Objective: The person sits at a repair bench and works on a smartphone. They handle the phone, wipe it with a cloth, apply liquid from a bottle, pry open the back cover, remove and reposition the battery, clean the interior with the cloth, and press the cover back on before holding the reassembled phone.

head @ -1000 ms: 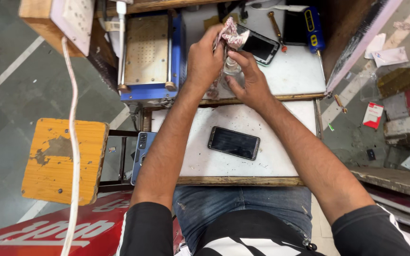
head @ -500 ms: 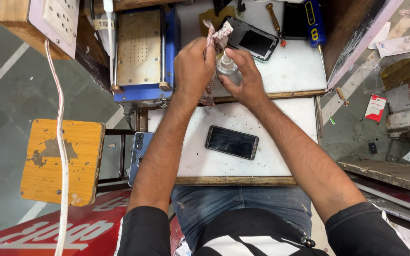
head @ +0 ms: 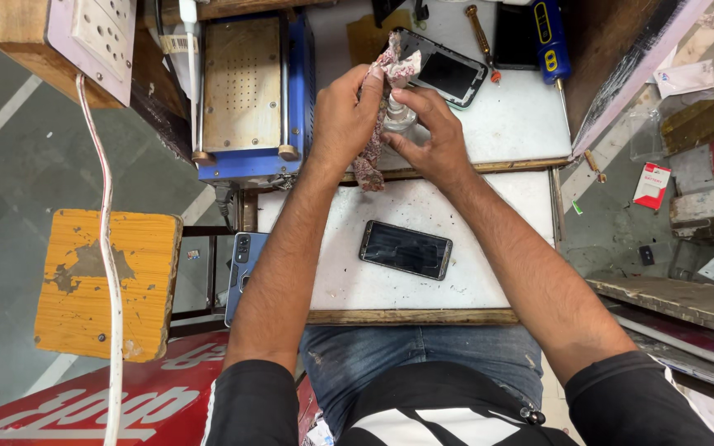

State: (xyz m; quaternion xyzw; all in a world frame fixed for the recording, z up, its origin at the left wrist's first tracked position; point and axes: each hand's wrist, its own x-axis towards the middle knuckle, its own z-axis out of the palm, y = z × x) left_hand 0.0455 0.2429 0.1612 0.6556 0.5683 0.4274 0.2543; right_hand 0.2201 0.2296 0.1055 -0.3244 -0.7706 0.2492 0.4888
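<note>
Left hand [head: 345,111] clamped on stained rag [head: 378,116], right hand [head: 431,136] gripping clear bottle [head: 398,116], white workbench [head: 506,124], grey floor [head: 2,190].

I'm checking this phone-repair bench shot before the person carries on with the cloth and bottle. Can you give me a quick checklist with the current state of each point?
1. Left hand holds the patterned cloth: ok.
2. Right hand has a grip on the small clear bottle: ok.
3. Bottle open or capped: cannot tell, the fingers and cloth hide its top.
4. Dark phone lies flat on the white worktop, apart from both hands: ok.
5. Opened phone on the upper shelf sits beside the cloth: ok.
6. Blue phone overhangs the worktop's left edge: not ok.
</note>
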